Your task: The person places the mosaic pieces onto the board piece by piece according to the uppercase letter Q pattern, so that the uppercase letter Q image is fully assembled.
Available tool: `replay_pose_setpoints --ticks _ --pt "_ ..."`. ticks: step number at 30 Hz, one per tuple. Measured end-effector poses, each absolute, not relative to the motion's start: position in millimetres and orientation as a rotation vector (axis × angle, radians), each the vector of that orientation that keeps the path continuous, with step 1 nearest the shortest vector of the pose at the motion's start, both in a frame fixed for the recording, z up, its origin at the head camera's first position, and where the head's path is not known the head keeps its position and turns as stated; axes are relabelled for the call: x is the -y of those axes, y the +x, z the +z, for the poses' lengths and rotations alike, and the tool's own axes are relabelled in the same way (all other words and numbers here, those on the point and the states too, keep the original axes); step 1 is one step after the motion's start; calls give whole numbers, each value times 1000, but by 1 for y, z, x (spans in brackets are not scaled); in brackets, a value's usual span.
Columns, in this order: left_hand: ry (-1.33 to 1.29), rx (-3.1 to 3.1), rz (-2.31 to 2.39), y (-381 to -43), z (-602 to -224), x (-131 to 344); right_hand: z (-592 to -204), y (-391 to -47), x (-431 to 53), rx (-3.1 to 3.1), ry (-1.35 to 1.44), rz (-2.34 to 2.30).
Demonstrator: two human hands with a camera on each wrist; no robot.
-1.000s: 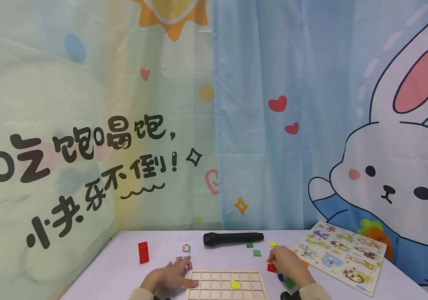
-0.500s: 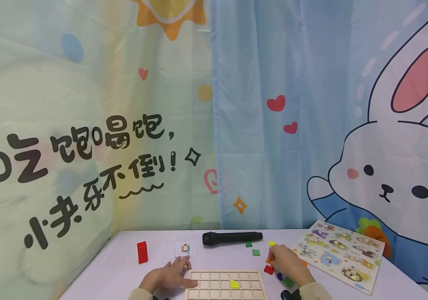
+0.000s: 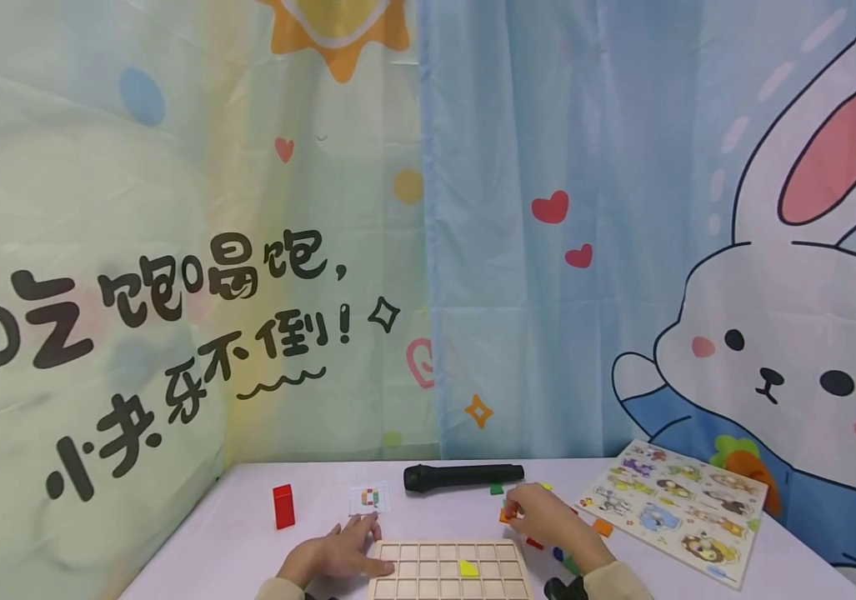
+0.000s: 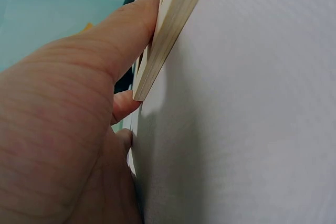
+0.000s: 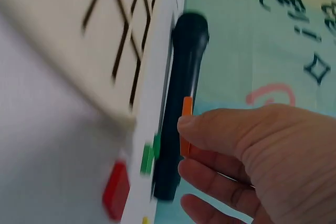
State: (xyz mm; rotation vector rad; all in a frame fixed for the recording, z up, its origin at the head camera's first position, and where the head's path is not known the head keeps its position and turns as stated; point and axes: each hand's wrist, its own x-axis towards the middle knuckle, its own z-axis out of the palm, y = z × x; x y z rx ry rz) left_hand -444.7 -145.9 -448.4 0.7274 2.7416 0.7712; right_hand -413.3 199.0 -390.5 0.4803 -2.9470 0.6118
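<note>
My left hand (image 3: 337, 552) lies spread at the left end of a wooden grid board (image 3: 428, 552). Its thumb (image 4: 131, 24) rests on the board's frame, with the other fingers by the far corner. A yellow tile (image 3: 469, 568) sits in one of the board's cells. Between thumb and fingers, my right hand (image 3: 543, 512) pinches an orange tile (image 5: 186, 127), held up beyond the board's right corner. Below that hand are a red tile (image 5: 116, 190) and green tiles (image 5: 148, 156). In the head view it partly covers the loose tiles.
A black microphone (image 3: 465, 477) lies across the back. A small pattern card (image 3: 370, 500) and an upright red block (image 3: 284, 507) are at the left. The animal puzzle board (image 3: 675, 508) lies at the right, with another orange tile (image 3: 603, 527) beside it.
My right hand has moved left toward the grid board, carrying the orange tile away from the loose pieces. The left hand has stayed at the board's corner.
</note>
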Motion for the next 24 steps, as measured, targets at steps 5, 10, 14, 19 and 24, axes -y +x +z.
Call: replay_pose_setpoints --ticks 5,10,14,19,24 --pt "720 -2744 753 -440 -444 144 -394 -408 -179 2885 784 638" --pt "678 -2732 728 -438 -437 142 -394 -402 -164 2861 968 703" --pt "683 -2737 734 -444 -442 143 -392 -398 -155 2897 999 768" --pt "711 -2748 745 -442 -442 144 -395 -393 -149 2944 1006 868" --pt "728 -2751 726 -430 -432 142 -398 -390 -146 2948 1019 895"
